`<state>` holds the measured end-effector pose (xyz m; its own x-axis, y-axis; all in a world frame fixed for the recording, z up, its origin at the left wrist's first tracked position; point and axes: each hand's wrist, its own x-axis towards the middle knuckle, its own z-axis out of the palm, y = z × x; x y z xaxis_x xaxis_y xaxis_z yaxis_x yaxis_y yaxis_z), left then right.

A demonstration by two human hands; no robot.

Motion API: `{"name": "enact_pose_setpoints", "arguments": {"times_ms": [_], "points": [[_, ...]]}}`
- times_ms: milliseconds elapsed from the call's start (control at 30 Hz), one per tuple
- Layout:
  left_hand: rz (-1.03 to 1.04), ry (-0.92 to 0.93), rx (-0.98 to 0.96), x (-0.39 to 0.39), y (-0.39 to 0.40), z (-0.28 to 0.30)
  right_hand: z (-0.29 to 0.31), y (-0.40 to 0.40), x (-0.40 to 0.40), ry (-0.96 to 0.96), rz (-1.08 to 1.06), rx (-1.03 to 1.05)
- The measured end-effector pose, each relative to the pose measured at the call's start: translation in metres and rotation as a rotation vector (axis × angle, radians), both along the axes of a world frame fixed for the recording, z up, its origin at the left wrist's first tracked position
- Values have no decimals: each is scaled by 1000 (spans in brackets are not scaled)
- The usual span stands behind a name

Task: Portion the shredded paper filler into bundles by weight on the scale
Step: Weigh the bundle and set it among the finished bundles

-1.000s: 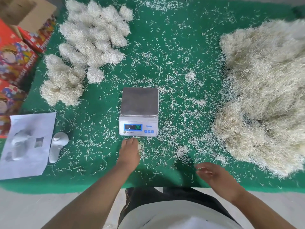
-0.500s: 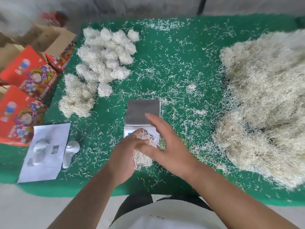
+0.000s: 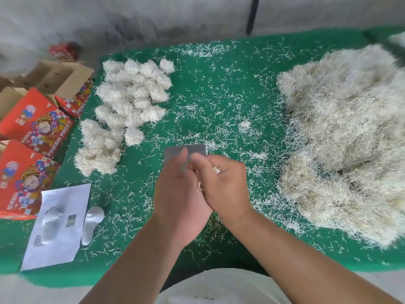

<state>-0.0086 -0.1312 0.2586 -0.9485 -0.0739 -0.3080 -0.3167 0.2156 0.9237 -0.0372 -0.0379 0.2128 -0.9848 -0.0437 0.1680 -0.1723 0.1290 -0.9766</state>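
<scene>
Pressed together at the near middle of the worktop (image 3: 219, 88): left hand (image 3: 177, 194) and right hand (image 3: 223, 185), palms facing, fingers curled inward around a small wad of filler (image 3: 199, 185), only a few pale strands showing in the seam between them. Grip closed on both sides, thumbs up top, wrists angled in from either flank, forearms converging from the near edge. Probably squeezing the wad into a compact ball so it holds together as one bundle and sits tidily on the pan.

Just beyond the grip, partly hidden by the fingertips: scale (image 3: 186, 150), its bare steel pan showing, display covered by the hands. Held right over it, likely so the wad can drop straight onto the pan for weighing.

Left of the grip and nearer: a sheet of paper (image 3: 57, 227) with a white object (image 3: 92, 224) beside it. Farther left: red printed boxes (image 3: 32, 128) off the worktop's edge.

Beyond and left of the grip: finished bundles (image 3: 131, 99), clustered well apart from the supply, presumably to keep weighed from unweighed. Right of the grip, stretching far back: big loose heap of filler (image 3: 341, 137), within easy reach of the right hand. Stray strands scattered all around.
</scene>
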Motion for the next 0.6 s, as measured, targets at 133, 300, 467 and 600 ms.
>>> {"name": "enact_pose_setpoints", "arguments": {"times_ms": [133, 300, 467, 600], "points": [[-125, 90, -40, 9, -3, -6, 8, 16, -29, -437, -176, -379], [-219, 503, -379, 10, 14, -25, 10, 31, -35, -957, -106, -680], [-431, 719, -752, 1, 16, -55, -8, 22, -21, -970, -30, -949], [-202, 708, -816, -11, 18, -65, -7, 30, -12, -1140, 141, -1031]]}}
